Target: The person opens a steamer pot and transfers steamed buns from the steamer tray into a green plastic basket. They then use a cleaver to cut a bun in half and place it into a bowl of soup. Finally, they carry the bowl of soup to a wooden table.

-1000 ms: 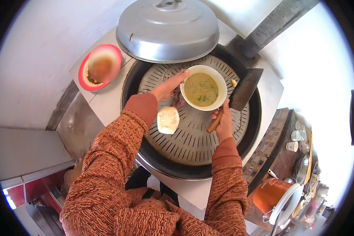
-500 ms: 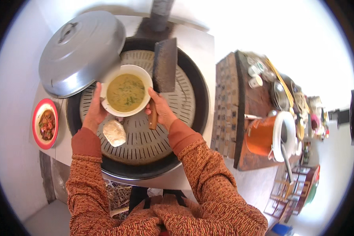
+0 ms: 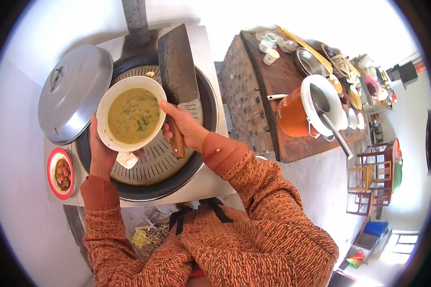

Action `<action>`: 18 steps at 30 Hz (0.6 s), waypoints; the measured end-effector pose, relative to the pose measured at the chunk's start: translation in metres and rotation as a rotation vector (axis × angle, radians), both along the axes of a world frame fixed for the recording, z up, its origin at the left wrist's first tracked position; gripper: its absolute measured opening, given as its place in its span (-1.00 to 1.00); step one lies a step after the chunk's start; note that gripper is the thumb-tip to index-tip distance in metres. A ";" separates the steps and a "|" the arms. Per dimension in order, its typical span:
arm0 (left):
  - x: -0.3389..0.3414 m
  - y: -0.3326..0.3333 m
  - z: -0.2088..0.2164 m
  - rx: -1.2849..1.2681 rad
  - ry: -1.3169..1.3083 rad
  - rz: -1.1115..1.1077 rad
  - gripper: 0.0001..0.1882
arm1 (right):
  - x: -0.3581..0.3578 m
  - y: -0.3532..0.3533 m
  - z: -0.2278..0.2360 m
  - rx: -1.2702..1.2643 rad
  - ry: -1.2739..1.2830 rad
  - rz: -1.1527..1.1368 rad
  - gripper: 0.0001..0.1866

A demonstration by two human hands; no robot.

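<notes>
A white bowl of greenish soup with chopped greens is held between my two hands, over a large black wok set in the stove. My left hand closes around the bowl's left side. My right hand grips its right rim with the thumb on top, and the same hand holds a cleaver by its wooden handle, blade pointing away from me. Below the bowl, a slotted metal steamer tray lies inside the wok. A pale lump rests on the tray, partly hidden by the bowl.
A domed metal lid leans on the wok's left edge. Beside it sits a red-rimmed dish of food. To the right, a brick counter carries an orange bucket with a ladle, a metal basin and cups.
My view has swung to the right, bringing more of the counter and room into sight. Both hands still hold the bowl, now nearer to me, with the cleaver still in the right hand.
</notes>
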State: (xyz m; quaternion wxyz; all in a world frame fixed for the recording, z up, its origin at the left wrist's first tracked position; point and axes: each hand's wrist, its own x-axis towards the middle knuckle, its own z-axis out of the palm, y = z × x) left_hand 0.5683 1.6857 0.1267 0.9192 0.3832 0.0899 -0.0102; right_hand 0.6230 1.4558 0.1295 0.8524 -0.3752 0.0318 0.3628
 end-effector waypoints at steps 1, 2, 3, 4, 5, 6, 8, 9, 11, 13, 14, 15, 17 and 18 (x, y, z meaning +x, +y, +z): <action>-0.005 -0.007 0.003 -0.021 -0.019 -0.043 -0.41 | -0.009 -0.007 0.002 -0.001 0.003 -0.020 -0.60; -0.012 -0.011 0.003 -0.043 -0.038 -0.085 -0.41 | -0.017 -0.013 0.004 -0.003 0.005 -0.038 -0.61; -0.017 -0.016 0.005 -0.066 -0.056 -0.127 -0.40 | -0.023 -0.019 0.007 0.015 -0.003 -0.051 -0.62; -0.019 -0.025 0.008 -0.018 -0.028 -0.080 -0.40 | -0.030 -0.028 0.011 0.032 -0.011 -0.064 -0.63; -0.022 -0.034 0.012 -0.036 -0.021 -0.103 -0.40 | -0.039 -0.037 0.013 0.047 -0.015 -0.079 -0.64; -0.026 -0.039 0.018 -0.044 -0.005 -0.108 -0.40 | -0.047 -0.040 0.014 0.060 0.006 -0.065 -0.63; -0.029 -0.048 0.017 0.004 -0.015 -0.125 -0.39 | -0.062 -0.053 0.008 0.008 0.043 -0.119 -0.63; -0.034 -0.056 0.022 -0.011 -0.044 -0.186 -0.38 | -0.072 -0.059 0.006 -0.040 0.058 -0.169 -0.62; -0.044 -0.062 0.020 0.063 -0.007 -0.234 -0.34 | -0.095 -0.071 0.012 -0.097 0.077 -0.188 -0.58; -0.054 -0.072 0.015 0.155 0.046 -0.344 -0.27 | -0.120 -0.086 0.007 -0.122 -0.010 -0.221 -0.48; -0.060 -0.084 0.016 0.180 0.098 -0.300 -0.27 | -0.130 -0.092 0.004 -0.126 -0.039 -0.213 -0.43; -0.064 -0.095 0.018 0.208 0.149 -0.250 -0.26 | -0.140 -0.096 0.003 -0.126 -0.071 -0.210 -0.39; -0.076 -0.094 0.005 0.188 0.125 -0.385 -0.26 | -0.158 -0.105 0.004 -0.213 -0.080 -0.241 -0.30; -0.082 -0.096 0.006 0.186 0.112 -0.430 -0.26 | -0.166 -0.112 0.002 -0.217 -0.101 -0.229 -0.29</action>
